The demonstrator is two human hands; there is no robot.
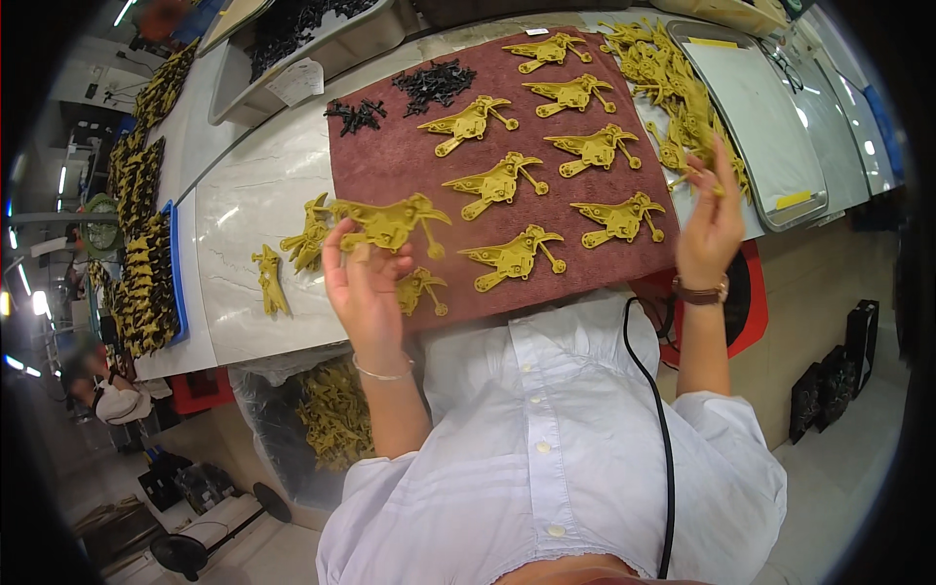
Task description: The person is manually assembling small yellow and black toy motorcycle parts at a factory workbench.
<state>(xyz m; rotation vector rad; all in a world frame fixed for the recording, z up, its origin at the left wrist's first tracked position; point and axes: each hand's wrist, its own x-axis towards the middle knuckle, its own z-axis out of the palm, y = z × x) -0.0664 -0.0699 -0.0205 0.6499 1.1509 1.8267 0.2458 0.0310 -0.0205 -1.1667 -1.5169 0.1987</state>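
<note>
My left hand [366,283] is closed on a yellow plastic part [390,222] with a beak-like tip and a short arm, held above the left edge of the maroon cloth [390,180]. Under that hand lies another yellow part [419,291], partly hidden. My right hand [710,229] is at the pile of yellow parts [658,73] on the right, its fingers closed around a blurred yellow part [696,122]. Several matching parts [512,258] lie spaced out in rows on the cloth. Left of it are a few more yellow pieces [269,281].
Small black pieces [436,86] lie heaped at the cloth's far left. Behind them stands a grey bin [327,54] of black pieces. A metal-rimmed tray [756,117] is at the right. Below the table's left edge sits a bag of yellow parts [336,414]. A black cable [666,468] hangs over my shirt.
</note>
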